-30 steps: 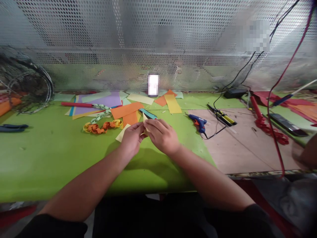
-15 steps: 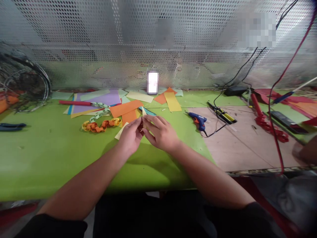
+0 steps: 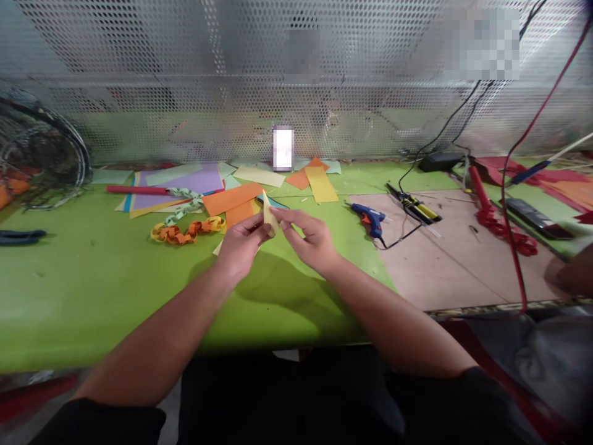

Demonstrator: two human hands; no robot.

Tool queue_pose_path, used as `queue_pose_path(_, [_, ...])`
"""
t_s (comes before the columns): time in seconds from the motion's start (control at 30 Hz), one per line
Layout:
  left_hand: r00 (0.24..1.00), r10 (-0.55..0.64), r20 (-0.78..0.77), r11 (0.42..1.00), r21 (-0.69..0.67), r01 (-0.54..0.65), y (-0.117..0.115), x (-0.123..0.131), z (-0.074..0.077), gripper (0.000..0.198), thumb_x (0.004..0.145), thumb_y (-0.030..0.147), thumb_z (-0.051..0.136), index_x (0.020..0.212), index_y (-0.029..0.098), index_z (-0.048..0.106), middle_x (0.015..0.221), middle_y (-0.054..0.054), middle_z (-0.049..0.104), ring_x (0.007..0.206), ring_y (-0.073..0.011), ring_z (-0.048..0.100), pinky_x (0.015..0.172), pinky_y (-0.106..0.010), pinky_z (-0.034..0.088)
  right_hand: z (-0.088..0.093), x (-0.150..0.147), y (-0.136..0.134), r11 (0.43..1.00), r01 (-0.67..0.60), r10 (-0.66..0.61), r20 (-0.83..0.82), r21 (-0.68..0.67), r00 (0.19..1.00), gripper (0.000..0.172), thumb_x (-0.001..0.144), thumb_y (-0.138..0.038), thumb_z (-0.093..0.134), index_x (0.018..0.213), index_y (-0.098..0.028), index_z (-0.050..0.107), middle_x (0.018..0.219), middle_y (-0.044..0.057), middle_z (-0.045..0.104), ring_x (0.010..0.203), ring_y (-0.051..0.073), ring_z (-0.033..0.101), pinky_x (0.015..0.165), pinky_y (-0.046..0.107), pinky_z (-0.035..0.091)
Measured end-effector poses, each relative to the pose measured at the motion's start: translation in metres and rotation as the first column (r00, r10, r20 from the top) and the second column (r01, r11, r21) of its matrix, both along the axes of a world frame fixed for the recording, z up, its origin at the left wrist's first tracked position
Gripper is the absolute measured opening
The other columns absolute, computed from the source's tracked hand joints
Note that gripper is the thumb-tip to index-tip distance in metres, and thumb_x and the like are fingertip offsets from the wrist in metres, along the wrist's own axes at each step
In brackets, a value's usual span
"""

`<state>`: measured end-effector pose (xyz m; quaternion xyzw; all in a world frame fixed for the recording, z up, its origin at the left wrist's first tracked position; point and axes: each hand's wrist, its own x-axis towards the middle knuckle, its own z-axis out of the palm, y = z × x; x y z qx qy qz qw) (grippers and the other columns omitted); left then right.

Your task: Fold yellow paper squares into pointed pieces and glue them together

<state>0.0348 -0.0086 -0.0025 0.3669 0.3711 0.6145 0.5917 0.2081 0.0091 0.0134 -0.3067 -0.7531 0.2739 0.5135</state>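
Between my hands stands a folded piece of pale yellow paper [image 3: 269, 217], its pointed end up, above the green table. My left hand [image 3: 239, 243] pinches its lower left side between thumb and fingers. On the other side, my right hand [image 3: 306, 235] has its thumb and index finger at the paper's right edge; its other fingers curl inward. Orange paper strips [image 3: 234, 199] lie just behind my hands. A paper chain [image 3: 185, 232] of orange, yellow and pale green loops rests left of them. Part of another pale sheet shows under my left hand.
A blue glue gun [image 3: 369, 218] lies to the right, its cord leading to a black and yellow tool [image 3: 420, 209]. Purple paper sheets [image 3: 204, 178] and a lit phone [image 3: 283, 148] are at the back. Dark-handled pliers [image 3: 21, 237] lie left. Someone's arm [image 3: 567, 272] shows at far right.
My right hand has shifted slightly right and its fingers have opened from around the paper, so more of the folded pale yellow piece shows. The view has tilted slightly.
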Motion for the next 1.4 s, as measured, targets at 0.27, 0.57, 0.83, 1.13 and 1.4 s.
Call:
queue_pose_path(0.27, [0.969, -0.048, -0.24, 0.998, 0.022, 0.055, -0.001, -0.006, -0.014, 0.044, 0.072, 0.027, 0.095, 0.114, 0.021, 0.083, 0.093, -0.004, 0.078, 0.084, -0.0166, 0.073, 0.086, -0.034, 0.061, -0.004, 0.007, 0.021, 0.703, -0.212, -0.046, -0.342, -0.678, 0.939, 0.042, 0.067, -0.053, 0.097, 0.087, -0.018, 0.085, 0.077, 0.003, 0.076, 0.063, 0.012, 0.058, 0.063, 0.029, 0.051])
queue_pose_path(0.57, [0.987, -0.06, -0.15, 0.998, -0.038, 0.055, -0.006, -0.001, -0.003, 0.037, 0.074, 0.031, 0.096, 0.104, 0.019, 0.078, 0.098, -0.005, 0.08, 0.093, -0.0199, 0.075, 0.09, -0.041, 0.063, -0.008, -0.001, 0.021, 0.653, -0.286, -0.138, -0.482, -0.701, 0.865, 0.038, 0.058, -0.047, 0.102, 0.078, -0.02, 0.084, 0.076, 0.002, 0.075, 0.067, 0.012, 0.059, 0.068, 0.031, 0.051])
queue_pose_path(0.83, [0.954, -0.165, -0.251, 0.984, -0.114, 0.14, -0.01, 0.0, -0.006, 0.037, 0.078, 0.045, 0.093, 0.1, 0.016, 0.084, 0.1, -0.011, 0.083, 0.089, -0.0244, 0.08, 0.092, -0.046, 0.065, -0.004, -0.002, 0.016, 0.616, -0.321, -0.103, -0.478, -0.719, 0.872, 0.04, 0.059, -0.047, 0.102, 0.082, -0.019, 0.083, 0.073, 0.001, 0.074, 0.064, 0.012, 0.057, 0.062, 0.029, 0.048])
queue_pose_path(1.13, [0.946, -0.182, -0.268, 0.98, -0.125, 0.153, -0.011, -0.001, -0.002, 0.036, 0.079, 0.044, 0.093, 0.101, 0.016, 0.084, 0.1, -0.012, 0.084, 0.089, -0.0243, 0.081, 0.091, -0.044, 0.066, -0.003, 0.0, 0.015, 0.601, -0.365, -0.069, -0.501, -0.711, 0.863, 0.042, 0.06, -0.047, 0.101, 0.081, -0.018, 0.079, 0.076, 0.001, 0.073, 0.066, 0.012, 0.06, 0.063, 0.03, 0.05])
queue_pose_path(1.4, [0.955, -0.221, -0.198, 0.961, -0.213, 0.178, -0.011, -0.002, 0.001, 0.032, 0.077, 0.039, 0.095, 0.097, 0.017, 0.085, 0.1, -0.012, 0.085, 0.084, -0.0217, 0.081, 0.083, -0.037, 0.067, -0.002, 0.001, 0.015, 0.604, -0.381, -0.029, -0.496, -0.7, 0.868, 0.042, 0.061, -0.049, 0.101, 0.079, -0.018, 0.078, 0.073, 0.001, 0.072, 0.066, 0.013, 0.061, 0.061, 0.029, 0.049])
